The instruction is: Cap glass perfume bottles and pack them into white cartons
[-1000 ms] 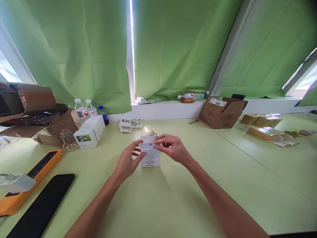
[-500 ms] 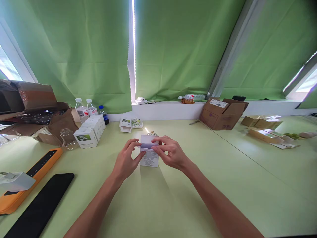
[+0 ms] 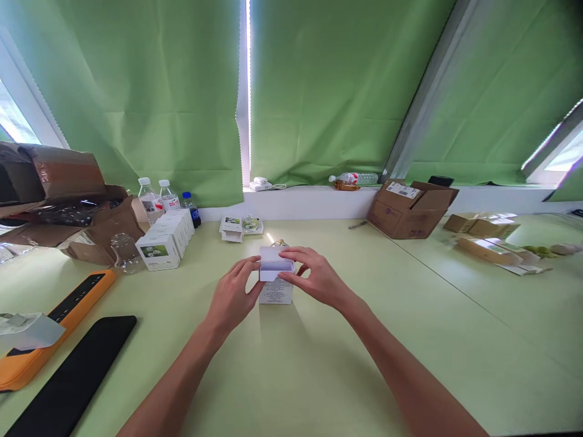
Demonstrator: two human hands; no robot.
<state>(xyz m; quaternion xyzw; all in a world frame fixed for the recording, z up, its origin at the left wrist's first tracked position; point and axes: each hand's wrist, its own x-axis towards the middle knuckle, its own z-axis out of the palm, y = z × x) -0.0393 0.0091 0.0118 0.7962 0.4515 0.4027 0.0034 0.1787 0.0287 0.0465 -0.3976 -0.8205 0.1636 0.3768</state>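
A small white carton point(image 3: 276, 292) with fine print on its near face stands upright on the table in front of me. Its top is open, with the lid panel point(image 3: 269, 253) raised at the back and a plain white flap point(image 3: 272, 276) at the front edge. My left hand point(image 3: 234, 288) grips the carton's upper left edge, thumb at the front and fingers curled behind. At the upper right, my right hand point(image 3: 316, 276) pinches the carton, its thumb by the front flap and its fingers over the raised panel. A shiny gold-coloured thing point(image 3: 279, 243) shows partly behind the carton.
Several white boxes point(image 3: 164, 243) stand in a row at left, beside bottles point(image 3: 150, 197). An orange power strip point(image 3: 82, 309) and a black phone-like slab point(image 3: 75, 376) lie nearer. An opened white box point(image 3: 231, 227) sits behind; a cardboard box point(image 3: 405, 212) stands back right.
The carton's top has opened wider: a plain white front flap now covers the upper part of the printed face. Both hands stay at its upper sides, with slight finger shifts.
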